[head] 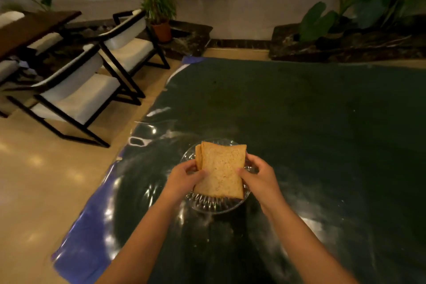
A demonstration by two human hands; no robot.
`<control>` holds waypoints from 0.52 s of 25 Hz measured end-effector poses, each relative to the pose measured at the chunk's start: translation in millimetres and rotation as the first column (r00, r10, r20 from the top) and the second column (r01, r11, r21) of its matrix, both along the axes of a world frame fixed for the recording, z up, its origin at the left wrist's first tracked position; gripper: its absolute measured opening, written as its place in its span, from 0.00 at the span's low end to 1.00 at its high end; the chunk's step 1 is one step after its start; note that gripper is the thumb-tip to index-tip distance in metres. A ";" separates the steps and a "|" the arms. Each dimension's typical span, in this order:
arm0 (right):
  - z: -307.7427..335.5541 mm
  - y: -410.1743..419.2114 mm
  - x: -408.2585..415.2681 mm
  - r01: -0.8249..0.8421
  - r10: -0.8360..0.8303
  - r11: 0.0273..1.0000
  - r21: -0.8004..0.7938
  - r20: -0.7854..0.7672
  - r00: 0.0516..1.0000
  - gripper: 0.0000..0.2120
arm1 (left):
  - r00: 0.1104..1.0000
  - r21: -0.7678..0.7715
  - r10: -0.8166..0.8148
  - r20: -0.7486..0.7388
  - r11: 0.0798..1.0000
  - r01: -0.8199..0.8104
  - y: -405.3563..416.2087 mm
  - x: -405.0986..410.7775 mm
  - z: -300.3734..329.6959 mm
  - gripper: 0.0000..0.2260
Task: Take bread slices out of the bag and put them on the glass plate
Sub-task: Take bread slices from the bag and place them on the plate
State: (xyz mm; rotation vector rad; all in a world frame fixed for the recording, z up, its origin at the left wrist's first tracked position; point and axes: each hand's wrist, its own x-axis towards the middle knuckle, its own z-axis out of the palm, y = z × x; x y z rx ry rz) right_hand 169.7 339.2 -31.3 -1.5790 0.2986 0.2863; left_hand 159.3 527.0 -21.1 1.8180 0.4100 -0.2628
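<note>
A stack of brown bread slices (221, 168) is over the cut-glass plate (214, 206), which stands on the dark green table. My left hand (184, 178) grips the stack's left edge. My right hand (258, 176) grips its right edge. Whether the slices rest on the plate or hover just above it, I cannot tell. No bread bag is in view.
The table (299, 122) has a shiny clear cover with a blue edge (92, 221) along its left side. Two white-cushioned chairs (76, 97) stand on the floor to the left. Potted plants (159, 14) line the far wall.
</note>
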 end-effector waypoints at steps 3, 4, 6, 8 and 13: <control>-14.1 23.0 28.6 0.091 -0.089 0.994 -0.064 0.033 0.996 0.21 | 0.999 -0.020 -0.036 0.015 0.999 0.036 18.9 39.4 -17.1 0.15; -20.6 29.2 36.0 0.121 -0.117 0.989 -0.085 0.045 0.992 0.21 | 0.999 -0.035 -0.045 0.014 0.998 0.046 23.7 50.5 -23.9 0.17; -36.1 38.4 49.2 0.167 -0.162 0.976 -0.139 0.045 0.986 0.21 | 0.996 -0.027 -0.084 0.015 0.996 0.084 29.8 69.1 -39.7 0.17; -52.6 44.4 60.8 0.207 -0.204 0.959 -0.192 0.037 0.978 0.21 | 0.992 0.019 -0.124 0.024 0.992 0.124 31.9 85.6 -57.2 0.17; -91.7 55.6 85.6 0.256 -0.241 0.901 -0.351 0.087 0.967 0.22 | 0.972 0.219 -0.205 0.115 0.960 0.177 28.4 124.7 -99.7 0.16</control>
